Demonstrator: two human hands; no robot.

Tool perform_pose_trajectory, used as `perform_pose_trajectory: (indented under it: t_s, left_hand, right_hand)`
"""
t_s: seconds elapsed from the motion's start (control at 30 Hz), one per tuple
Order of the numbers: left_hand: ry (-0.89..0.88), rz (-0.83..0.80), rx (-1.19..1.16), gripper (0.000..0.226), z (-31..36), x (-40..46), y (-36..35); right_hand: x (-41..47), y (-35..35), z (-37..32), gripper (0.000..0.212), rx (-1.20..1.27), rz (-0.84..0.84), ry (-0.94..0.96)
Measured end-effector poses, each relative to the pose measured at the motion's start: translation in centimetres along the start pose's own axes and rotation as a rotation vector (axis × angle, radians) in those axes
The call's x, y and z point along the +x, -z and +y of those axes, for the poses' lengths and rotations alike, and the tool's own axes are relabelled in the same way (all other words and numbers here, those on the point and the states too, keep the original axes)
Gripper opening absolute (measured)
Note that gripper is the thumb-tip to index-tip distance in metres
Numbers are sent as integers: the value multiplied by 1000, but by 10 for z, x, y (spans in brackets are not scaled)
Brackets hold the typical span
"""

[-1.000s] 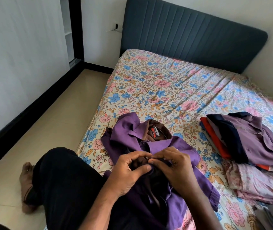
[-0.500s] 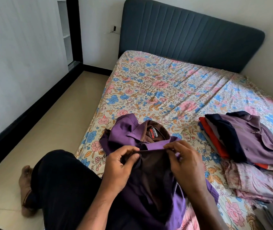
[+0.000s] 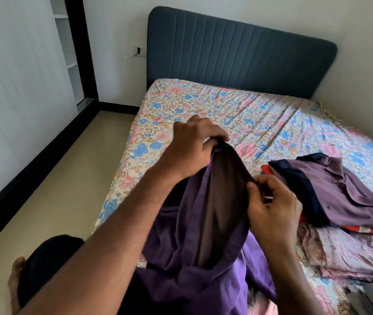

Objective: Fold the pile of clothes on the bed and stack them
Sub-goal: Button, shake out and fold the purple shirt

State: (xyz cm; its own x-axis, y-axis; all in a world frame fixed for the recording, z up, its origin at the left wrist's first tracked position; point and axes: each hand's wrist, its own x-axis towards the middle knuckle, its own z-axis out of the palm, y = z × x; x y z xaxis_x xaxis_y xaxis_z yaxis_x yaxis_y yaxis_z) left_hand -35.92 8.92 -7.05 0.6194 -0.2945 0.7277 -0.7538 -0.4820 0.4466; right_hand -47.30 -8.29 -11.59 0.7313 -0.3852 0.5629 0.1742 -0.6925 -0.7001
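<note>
The bed has a cotton sheet with pink and blue flowers on a pale ground, a little wrinkled, and a dark blue-grey padded headboard with vertical ribs behind it. The walls are pale, the floor on the left side is smooth and beige, and a black skirting band runs along the bottom of the wall there.

The purple button-up shirt with a dark brown lining is held up over the near edge of the bed, in front of the person. Its long axis goes from the raised top part, away from the person, down toward the lap, where the cloth hangs in soft loose folds. The opening at the front shows the brown inside as a long narrow strip.

The left hand grips the top edge of the shirt with the fingers curled around the cloth. The right hand pinches the right edge of the opening between the thumb and the fingers.

On the right part of the bed lies a stack of folded clothes: mauve on top, then dark navy, a red-orange piece under them, and a pale pink flowered cloth at the bottom. The stack is near the shirt but apart from it.

The person's leg in black cloth is bent beside the bed.
</note>
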Motion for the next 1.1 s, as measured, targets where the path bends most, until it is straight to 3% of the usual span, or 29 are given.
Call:
perform_pose_trajectory:
  t_s: [0.1, 0.17, 0.27, 0.33, 0.57, 0.67, 0.77, 0.93, 1.1]
  left_hand:
    - [101, -34, 220, 43, 0, -13, -42]
    - [253, 75, 152, 55, 3, -48, -59]
    - [433, 379, -103, 26, 7, -110, -71]
    - [540, 440, -190, 12, 10, -142, -76]
    - [491, 245, -77, 7, 7, -173, -88]
    - [288, 227, 153, 15, 25, -169, -91]
    - [158, 160, 216, 20, 37, -159, -97]
    - [395, 70, 220, 26, 16, -169, -105]
    - [504, 64, 249, 40, 12, -172, -101]
  right_hand:
    - [6, -4, 20, 18, -81, -38, -154]
    - [-4, -6, 34, 19, -119, -119, -229]
    - [-30, -8, 52, 28, -146, -180, -255]
    - [-39, -11, 55, 27, -136, -199, -263]
    - [-42, -26, 48, 17, -98, -204, -250]
    - [-46, -30, 52, 7, -146, -200, -232]
    - [-50, -36, 57, 5, -124, -182, -242]
    - [-58, -43, 61, 10, -55, -136, -316]
    - [-66, -50, 69, 18, -15, -162, -341]
